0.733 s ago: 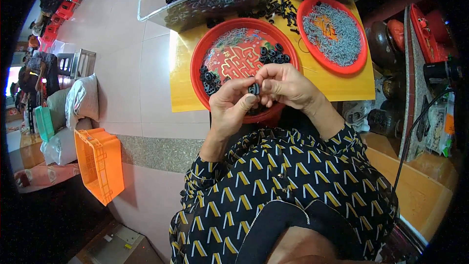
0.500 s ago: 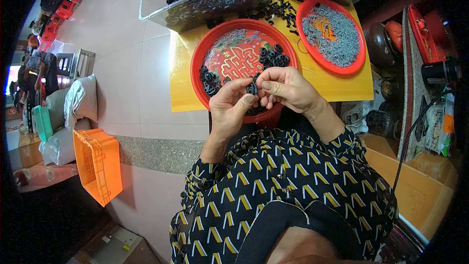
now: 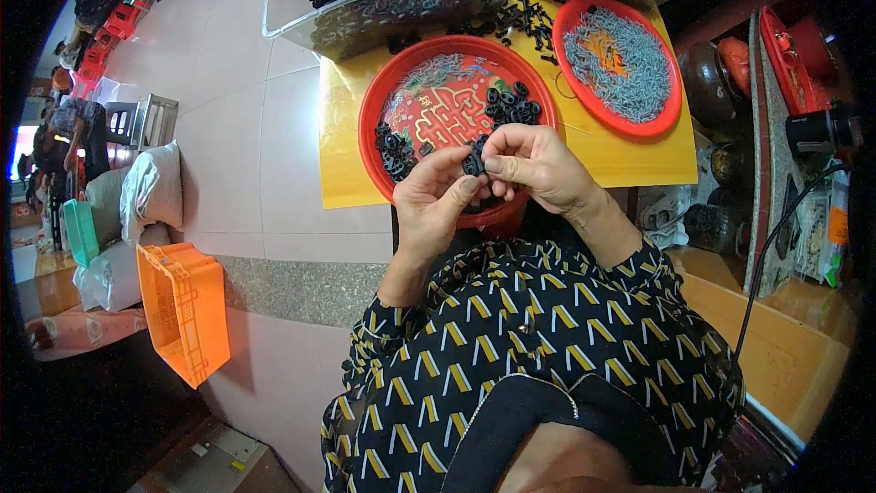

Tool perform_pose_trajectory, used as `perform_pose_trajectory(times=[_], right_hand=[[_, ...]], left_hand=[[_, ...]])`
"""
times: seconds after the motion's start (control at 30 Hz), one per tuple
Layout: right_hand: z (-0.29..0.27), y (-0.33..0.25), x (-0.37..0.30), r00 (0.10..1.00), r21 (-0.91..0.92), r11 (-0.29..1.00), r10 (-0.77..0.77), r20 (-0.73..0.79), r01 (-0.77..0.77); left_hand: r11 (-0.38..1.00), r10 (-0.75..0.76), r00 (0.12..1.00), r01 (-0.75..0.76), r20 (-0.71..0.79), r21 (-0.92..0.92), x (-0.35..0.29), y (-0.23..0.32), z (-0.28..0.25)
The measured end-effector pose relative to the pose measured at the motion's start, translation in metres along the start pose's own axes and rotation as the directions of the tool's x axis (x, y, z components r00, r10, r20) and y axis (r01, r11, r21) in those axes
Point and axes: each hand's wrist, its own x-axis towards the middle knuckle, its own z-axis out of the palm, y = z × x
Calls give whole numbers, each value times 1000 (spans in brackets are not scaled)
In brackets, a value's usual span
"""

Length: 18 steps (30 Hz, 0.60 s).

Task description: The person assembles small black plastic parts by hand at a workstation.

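Note:
Over the near side of a round red tray (image 3: 368, 110), my two hands meet at a small black oval plastic part (image 3: 473, 164). My left hand (image 3: 432, 196) pinches it between thumb and fingertips. Thumb and index finger of my right hand (image 3: 538, 169) close together at the part's right side; whether they grip it or a tiny piece is hidden. In the tray lie a heap of black oval parts (image 3: 514, 105) at the right, another heap (image 3: 395, 151) at the left, and grey screws (image 3: 438, 68) along the far side.
A second red tray (image 3: 676, 82) full of grey screws stands at the right on the yellow table (image 3: 345, 164). Behind are clear bins (image 3: 401, 14) of black parts, with loose black pieces (image 3: 529, 23) beside them. An orange crate (image 3: 205, 319) sits on the floor at left.
The black part in my fingers has turned slightly, and my right fingertips have shifted a little against it. The trays and heaps look the same.

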Motion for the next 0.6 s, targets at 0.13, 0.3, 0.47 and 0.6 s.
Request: perform_pose_trajectory(times=[0.13, 0.3, 0.47, 0.6], right_hand=[[-1, 2, 1, 1000, -45, 999, -19, -5, 19], [2, 2, 1, 999, -122, 992, -45, -15, 43], [3, 1, 2, 996, -192, 978, -82, -21, 76], [1, -5, 2, 999, -148, 988, -40, -14, 38]], left_hand=[[1000, -11, 1000, 11, 9, 0, 0, 0, 1], [998, 15, 1000, -16, -10, -60, -2, -5, 1], [994, 2, 999, -6, -41, -109, -2, -8, 2], [995, 24, 998, -29, -53, -99, 0, -6, 5]])
